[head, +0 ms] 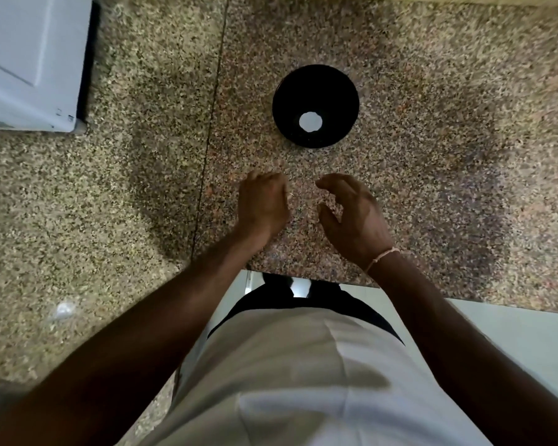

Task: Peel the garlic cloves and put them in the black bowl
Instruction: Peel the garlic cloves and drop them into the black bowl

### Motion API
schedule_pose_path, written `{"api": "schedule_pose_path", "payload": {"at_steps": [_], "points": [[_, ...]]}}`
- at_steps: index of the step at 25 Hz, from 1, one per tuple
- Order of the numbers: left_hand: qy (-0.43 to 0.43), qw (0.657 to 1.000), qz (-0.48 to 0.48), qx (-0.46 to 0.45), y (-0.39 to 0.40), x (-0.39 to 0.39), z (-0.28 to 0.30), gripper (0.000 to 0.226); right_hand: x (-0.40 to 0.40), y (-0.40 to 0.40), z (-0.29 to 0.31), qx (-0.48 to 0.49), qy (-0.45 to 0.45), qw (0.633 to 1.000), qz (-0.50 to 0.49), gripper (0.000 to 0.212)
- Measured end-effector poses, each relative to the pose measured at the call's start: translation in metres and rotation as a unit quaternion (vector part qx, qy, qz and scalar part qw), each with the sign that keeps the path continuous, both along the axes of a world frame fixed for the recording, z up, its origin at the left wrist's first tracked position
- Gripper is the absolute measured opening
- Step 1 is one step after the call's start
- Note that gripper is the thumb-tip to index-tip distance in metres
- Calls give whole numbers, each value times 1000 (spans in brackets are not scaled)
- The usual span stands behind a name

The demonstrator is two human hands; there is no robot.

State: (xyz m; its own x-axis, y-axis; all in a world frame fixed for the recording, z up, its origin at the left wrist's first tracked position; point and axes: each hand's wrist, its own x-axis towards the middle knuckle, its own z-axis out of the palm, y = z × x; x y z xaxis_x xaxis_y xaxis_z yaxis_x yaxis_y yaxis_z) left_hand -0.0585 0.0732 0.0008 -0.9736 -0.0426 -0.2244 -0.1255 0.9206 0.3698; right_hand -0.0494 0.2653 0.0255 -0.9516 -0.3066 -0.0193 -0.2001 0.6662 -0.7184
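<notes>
I see the black bowl [315, 105] standing on the speckled granite counter [432, 156], toward its far edge, with a bright white patch [310, 122] inside it that may be a reflection. Nearer me, close to the counter's front edge, my left hand [262, 204] is curled with its knuckles up; whether it grips a garlic clove I cannot tell. My right hand [355, 215] hovers just beside it, fingers loosely bent and apart, holding nothing. A thin cord bracelet [382, 256] circles the right wrist. A white appliance [29, 59] sits at the far left corner.

Speckled granite counter [432, 91], white appliance [29, 59] at its far left corner, pale floor [512, 342] below.
</notes>
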Motion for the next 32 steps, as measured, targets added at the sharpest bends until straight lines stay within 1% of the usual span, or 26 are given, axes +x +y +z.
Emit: {"api": "schedule_pose_path", "payload": {"at_steps": [2,3,5,8,11,13,18,21,23,27,30,32], "points": [[30,998,8,51,4,1,10,6,-12,-1,-2,-5,-1,1000,-5,39],[58,995,16,85,7,-1,17,3,-20,-1,-2,-12,3,1000,-11,39],[106,987,34,117,13,-11,32,7,-37,-1,1,-30,19,999,-21,38],[149,982,47,107,18,-48,43,12,-68,0,8,-36,52,998,-28,39],[133,985,66,93,20,-83,46,14,-95,-3,15,-20,77,996,-33,39],[127,985,68,98,20,-90,45,16,-103,-4,18,-11,83,996,-39,38],[147,974,77,155,7,-48,38,10,-85,-4,11,9,60,998,-28,38],[129,970,104,175,-4,-6,30,7,-66,-16,5,6,38,999,-5,38],[125,969,129,170,-13,15,25,9,-56,-28,-1,-5,27,999,23,38],[103,967,191,137,-44,40,13,22,-40,-54,-23,12,-21,992,127,42],[37,975,196,95,-60,53,-1,28,-29,-73,-38,51,-66,980,180,46],[-11,976,191,106,-62,57,-6,32,-26,-84,-44,67,-74,978,185,44]]}}
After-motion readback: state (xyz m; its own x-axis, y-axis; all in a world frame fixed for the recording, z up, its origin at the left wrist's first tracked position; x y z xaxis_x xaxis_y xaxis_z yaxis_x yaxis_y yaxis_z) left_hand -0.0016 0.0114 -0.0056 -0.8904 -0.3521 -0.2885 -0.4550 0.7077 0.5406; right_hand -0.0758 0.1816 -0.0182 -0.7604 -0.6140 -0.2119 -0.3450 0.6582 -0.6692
